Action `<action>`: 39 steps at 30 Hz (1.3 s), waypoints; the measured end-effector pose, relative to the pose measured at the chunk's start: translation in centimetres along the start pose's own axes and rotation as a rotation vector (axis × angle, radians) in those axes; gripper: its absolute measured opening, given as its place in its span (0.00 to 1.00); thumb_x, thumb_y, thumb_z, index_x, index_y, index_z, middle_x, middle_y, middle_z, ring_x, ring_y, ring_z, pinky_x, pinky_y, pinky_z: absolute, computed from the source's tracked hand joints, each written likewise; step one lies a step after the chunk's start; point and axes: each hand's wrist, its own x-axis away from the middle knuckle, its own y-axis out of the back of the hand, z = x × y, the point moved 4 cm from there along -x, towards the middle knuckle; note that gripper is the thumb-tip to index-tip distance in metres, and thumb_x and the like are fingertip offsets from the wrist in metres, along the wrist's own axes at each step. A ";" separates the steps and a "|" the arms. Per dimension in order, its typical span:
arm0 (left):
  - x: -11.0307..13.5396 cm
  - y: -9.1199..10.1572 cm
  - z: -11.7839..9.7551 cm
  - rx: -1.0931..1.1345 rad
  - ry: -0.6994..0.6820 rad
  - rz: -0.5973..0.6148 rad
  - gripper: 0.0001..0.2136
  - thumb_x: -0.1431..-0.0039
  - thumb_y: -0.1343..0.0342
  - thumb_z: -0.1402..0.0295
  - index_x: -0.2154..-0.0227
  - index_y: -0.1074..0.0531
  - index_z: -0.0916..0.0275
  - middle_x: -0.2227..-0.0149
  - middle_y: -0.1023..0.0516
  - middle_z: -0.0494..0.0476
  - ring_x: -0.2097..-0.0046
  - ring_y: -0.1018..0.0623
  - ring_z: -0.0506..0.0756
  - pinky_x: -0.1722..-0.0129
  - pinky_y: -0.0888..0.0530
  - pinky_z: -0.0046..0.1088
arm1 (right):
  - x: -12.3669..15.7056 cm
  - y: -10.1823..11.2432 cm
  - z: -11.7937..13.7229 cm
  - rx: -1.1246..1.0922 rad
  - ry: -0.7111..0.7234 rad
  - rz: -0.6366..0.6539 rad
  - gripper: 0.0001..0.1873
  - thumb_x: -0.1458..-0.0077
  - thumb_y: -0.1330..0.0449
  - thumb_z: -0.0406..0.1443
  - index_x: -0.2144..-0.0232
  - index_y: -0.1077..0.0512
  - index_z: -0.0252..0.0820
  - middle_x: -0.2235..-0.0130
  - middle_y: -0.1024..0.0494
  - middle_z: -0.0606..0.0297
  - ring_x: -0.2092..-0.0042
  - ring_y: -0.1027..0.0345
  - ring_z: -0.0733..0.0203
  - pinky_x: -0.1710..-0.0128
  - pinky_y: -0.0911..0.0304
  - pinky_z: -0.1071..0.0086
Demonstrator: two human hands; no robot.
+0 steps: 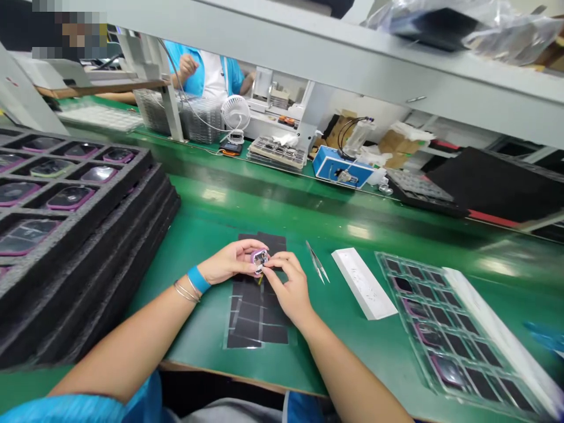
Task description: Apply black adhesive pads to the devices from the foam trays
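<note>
The left hand (pixel 224 262) and right hand (pixel 291 292) come together, their fingertips pinching a small purple-rimmed module (pixel 259 257) above a sheet of black pads (pixel 258 311); the foam tray (pixel 66 194) holds similar pieces, as does part of the clear tray (pixel 440 335); fingers hide the module's underside; its detail is hard to make out.

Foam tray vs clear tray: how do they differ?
The foam tray is dark grey foam, while the clear tray is transparent plastic. The foam tray is stacked several layers high; the clear tray lies flat as one layer. Most visible foam tray pockets hold parts; few clear tray cells do. Both have gridded pockets and hold purple-rimmed parts.
</note>
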 end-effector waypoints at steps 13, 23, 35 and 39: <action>0.2 -0.7 -0.8 -0.161 -0.123 -0.009 0.21 0.61 0.33 0.76 0.60 0.29 0.64 0.64 0.26 0.54 0.63 0.26 0.51 0.63 0.26 0.26 | 0.1 0.0 0.2 -0.017 0.010 -0.021 0.02 0.47 0.40 0.34 0.69 0.26 0.46 0.65 0.29 0.64 0.60 0.33 0.60 0.57 0.37 0.64; 0.1 -0.5 -0.1 -0.154 -0.091 -0.036 0.22 0.58 0.34 0.76 0.58 0.30 0.63 0.63 0.26 0.54 0.62 0.26 0.51 0.64 0.25 0.26 | -0.2 0.3 -0.1 0.054 -0.016 0.071 0.01 0.47 0.40 0.34 0.70 0.29 0.45 0.63 0.30 0.63 0.58 0.35 0.59 0.55 0.38 0.63; -0.1 -0.6 0.4 0.065 -0.035 -0.016 0.25 0.53 0.36 0.72 0.51 0.35 0.58 0.58 0.24 0.56 0.55 0.23 0.59 0.54 0.28 0.38 | -2.3 11.8 -1.6 0.501 -0.219 -0.130 0.04 0.49 0.43 0.35 0.73 0.29 0.43 0.70 0.24 0.64 0.65 0.31 0.57 0.61 0.38 0.64; -0.1 -0.7 0.1 0.104 -0.039 0.003 0.22 0.52 0.36 0.72 0.54 0.34 0.58 0.58 0.25 0.56 0.55 0.23 0.60 0.54 0.28 0.38 | -1.4 19.2 -6.8 0.751 -0.676 -0.115 0.06 0.57 0.40 0.32 0.83 0.27 0.41 0.75 0.24 0.57 0.68 0.30 0.50 0.64 0.38 0.59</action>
